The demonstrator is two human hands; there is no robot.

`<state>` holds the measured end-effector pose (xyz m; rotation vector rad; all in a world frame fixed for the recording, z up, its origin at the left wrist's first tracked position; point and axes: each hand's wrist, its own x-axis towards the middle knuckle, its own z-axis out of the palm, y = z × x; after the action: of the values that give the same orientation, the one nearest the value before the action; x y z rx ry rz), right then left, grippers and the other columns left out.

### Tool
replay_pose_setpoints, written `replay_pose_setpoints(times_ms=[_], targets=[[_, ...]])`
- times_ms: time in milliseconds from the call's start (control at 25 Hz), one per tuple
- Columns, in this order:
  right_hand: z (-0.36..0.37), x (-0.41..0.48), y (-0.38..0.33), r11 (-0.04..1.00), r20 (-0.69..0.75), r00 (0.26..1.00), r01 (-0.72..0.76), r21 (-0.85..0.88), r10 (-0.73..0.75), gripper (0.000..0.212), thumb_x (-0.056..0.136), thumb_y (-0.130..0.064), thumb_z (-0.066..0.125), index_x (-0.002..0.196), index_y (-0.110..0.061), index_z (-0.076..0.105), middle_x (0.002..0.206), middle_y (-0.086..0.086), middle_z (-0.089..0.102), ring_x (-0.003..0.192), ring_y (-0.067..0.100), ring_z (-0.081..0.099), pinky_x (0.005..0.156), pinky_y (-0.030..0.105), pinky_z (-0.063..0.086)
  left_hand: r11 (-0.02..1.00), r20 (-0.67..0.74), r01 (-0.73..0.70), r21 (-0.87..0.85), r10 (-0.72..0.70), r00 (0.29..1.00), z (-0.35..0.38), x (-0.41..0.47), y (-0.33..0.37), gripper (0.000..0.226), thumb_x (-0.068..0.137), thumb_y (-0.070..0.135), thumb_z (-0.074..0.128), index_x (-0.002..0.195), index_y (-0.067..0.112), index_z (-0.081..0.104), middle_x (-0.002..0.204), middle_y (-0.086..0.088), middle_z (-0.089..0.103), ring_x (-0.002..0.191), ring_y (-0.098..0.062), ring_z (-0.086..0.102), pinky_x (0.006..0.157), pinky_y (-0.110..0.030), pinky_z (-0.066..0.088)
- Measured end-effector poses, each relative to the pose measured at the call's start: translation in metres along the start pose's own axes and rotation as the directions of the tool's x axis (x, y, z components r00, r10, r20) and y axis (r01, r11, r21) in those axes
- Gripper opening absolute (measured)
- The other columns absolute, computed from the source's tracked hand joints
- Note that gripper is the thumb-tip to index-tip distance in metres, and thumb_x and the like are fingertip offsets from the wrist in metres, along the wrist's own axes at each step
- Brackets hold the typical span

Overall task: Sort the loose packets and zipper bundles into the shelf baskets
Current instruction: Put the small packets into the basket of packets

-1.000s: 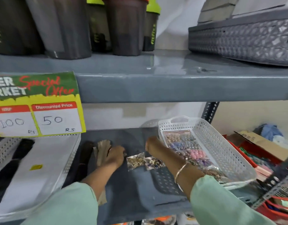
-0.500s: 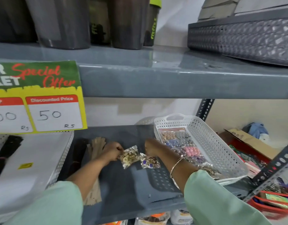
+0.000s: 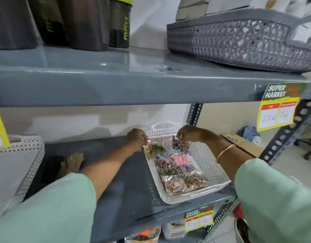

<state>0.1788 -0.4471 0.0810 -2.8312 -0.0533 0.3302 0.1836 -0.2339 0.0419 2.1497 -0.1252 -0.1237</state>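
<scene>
Left hand [image 3: 136,139]: pinched shut on a gold packet [image 3: 155,149], held over the far left rim of the white basket [image 3: 206,161].
Right hand [image 3: 189,134]: pinched shut on a purple packet [image 3: 180,146], held over the far end of the same basket.
Basket: set at the right end of the lower shelf [image 3: 119,183], reaching from its back to its front edge; handle at the far end.
Basket contents: two rows of filled packets [image 3: 175,170] are laid from the near wall toward the far end; space is left only at the far end.
Done: most packets are judged already sorted, since none are seen loose on the bare shelf.
Left: both held packets are not yet let go; placement at the far end is judged the step in hand.
Zipper bundles: a dark and tan bundle [image 3: 68,163] lies at the left of the shelf, outside any basket, beside a second white basket [image 3: 31,165] at the left end; it is judged still to be sorted.
Around: dark bottles [image 3: 118,27] and a grey basket [image 3: 239,41] stand on the upper shelf; a price tag [image 3: 279,106] hangs at its right front edge.
Obstruction: the upper shelf edge hangs low over the hands; clearance is judged tight, nothing else is seen in the way.
</scene>
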Motion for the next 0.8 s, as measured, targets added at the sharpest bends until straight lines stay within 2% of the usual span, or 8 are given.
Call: replay_pose_setpoints(times_ms=[80, 200, 280, 360, 520, 600, 720, 800], targets=[[0.019, 0.002, 0.022, 0.997, 0.061, 0.998, -0.015, -0.069, 0.02, 0.028, 0.086, 0.008, 0.047, 0.105, 0.003, 0.067, 0.113, 0.023, 0.066, 0.084, 0.019, 0.056, 0.067, 0.016, 0.036, 0.994, 0.074, -0.057, 0.096, 0.05, 0.996, 0.033, 0.003, 0.005, 0.004, 0.082, -0.005, 0.066, 0.083, -0.007, 0.069, 0.103, -0.027, 0.071, 0.09, -0.035, 0.069, 0.081, -0.039, 0.057], [0.046, 0.004, 0.039, 0.997, 0.103, 0.994, -0.015, -0.079, 0.023, 0.027, 0.087, 0.006, 0.047, 0.101, -0.004, 0.069, 0.096, 0.011, 0.058, 0.068, 0.008, 0.047, 0.059, 0.012, 0.034, 0.959, 0.155, -0.139, 0.247, 0.103, 0.982, 0.064, 0.011, 0.005, 0.015, 0.082, -0.006, 0.062, 0.093, -0.01, 0.071, 0.099, -0.021, 0.072, 0.1, -0.032, 0.067, 0.08, -0.032, 0.052], [0.058, 0.008, 0.044, 0.996, 0.104, 0.994, -0.03, -0.085, 0.039, 0.024, 0.088, 0.004, 0.047, 0.099, 0.001, 0.069, 0.093, 0.007, 0.056, 0.07, 0.01, 0.045, 0.056, 0.012, 0.032, 0.941, 0.213, -0.151, 0.304, 0.087, 0.973, 0.075, 0.016, 0.002, 0.017, 0.082, -0.008, 0.055, 0.09, -0.011, 0.071, 0.098, -0.021, 0.072, 0.101, -0.032, 0.067, 0.085, -0.034, 0.053], [0.065, 0.01, 0.047, 0.995, 0.096, 0.993, -0.056, -0.082, 0.064, 0.022, 0.089, 0.002, 0.047, 0.087, -0.002, 0.069, 0.092, 0.009, 0.058, 0.067, 0.014, 0.046, 0.059, 0.019, 0.034, 0.927, 0.236, -0.143, 0.346, 0.062, 0.97, 0.082, 0.018, 0.0, 0.021, 0.084, -0.009, 0.048, 0.089, -0.011, 0.068, 0.106, -0.026, 0.07, 0.104, -0.034, 0.066, 0.093, -0.04, 0.054], [0.068, 0.015, 0.043, 0.99, 0.121, 0.988, -0.088, -0.11, 0.101, 0.028, 0.091, -0.005, 0.046, 0.112, -0.003, 0.065, 0.095, 0.006, 0.053, 0.083, 0.019, 0.048, 0.069, 0.025, 0.039, 0.916, 0.226, -0.158, 0.368, 0.077, 0.971, 0.088, 0.021, -0.004, 0.027, 0.089, -0.007, 0.043, 0.103, -0.014, 0.065, 0.114, -0.026, 0.067, 0.108, -0.035, 0.062, 0.096, -0.044, 0.051], [0.07, 0.015, 0.041, 0.992, 0.129, 0.986, -0.094, -0.085, 0.104, 0.029, 0.09, -0.011, 0.05, 0.115, -0.004, 0.064, 0.092, 0.003, 0.053, 0.082, 0.017, 0.049, 0.063, 0.023, 0.04, 0.913, 0.212, -0.164, 0.375, 0.088, 0.973, 0.09, 0.021, -0.007, 0.025, 0.087, -0.009, 0.043, 0.099, -0.014, 0.065, 0.111, -0.026, 0.067, 0.106, -0.036, 0.063, 0.094, -0.046, 0.052], [0.073, 0.014, 0.041, 0.992, 0.08, 0.989, -0.126, 0.011, 0.125, 0.027, 0.089, -0.005, 0.05, 0.111, -0.005, 0.065, 0.084, 0.002, 0.054, 0.061, 0.01, 0.045, 0.053, 0.018, 0.033, 0.907, 0.207, -0.151, 0.393, 0.073, 0.976, 0.091, 0.017, -0.009, 0.028, 0.084, -0.015, 0.042, 0.101, -0.01, 0.063, 0.113, -0.025, 0.066, 0.106, -0.035, 0.062, 0.094, -0.044, 0.053], [0.071, 0.011, 0.038, 0.986, 0.002, 0.991, -0.134, 0.102, 0.135, 0.031, 0.09, 0.004, 0.046, 0.114, -0.005, 0.063, 0.102, 0.01, 0.058, 0.074, 0.021, 0.057, 0.056, 0.022, 0.039, 0.911, 0.186, -0.149, 0.386, 0.082, 0.979, 0.084, 0.007, -0.004, 0.03, 0.087, -0.011, 0.041, 0.112, -0.006, 0.057, 0.122, -0.023, 0.057, 0.111, -0.034, 0.057, 0.095, -0.044, 0.051]])
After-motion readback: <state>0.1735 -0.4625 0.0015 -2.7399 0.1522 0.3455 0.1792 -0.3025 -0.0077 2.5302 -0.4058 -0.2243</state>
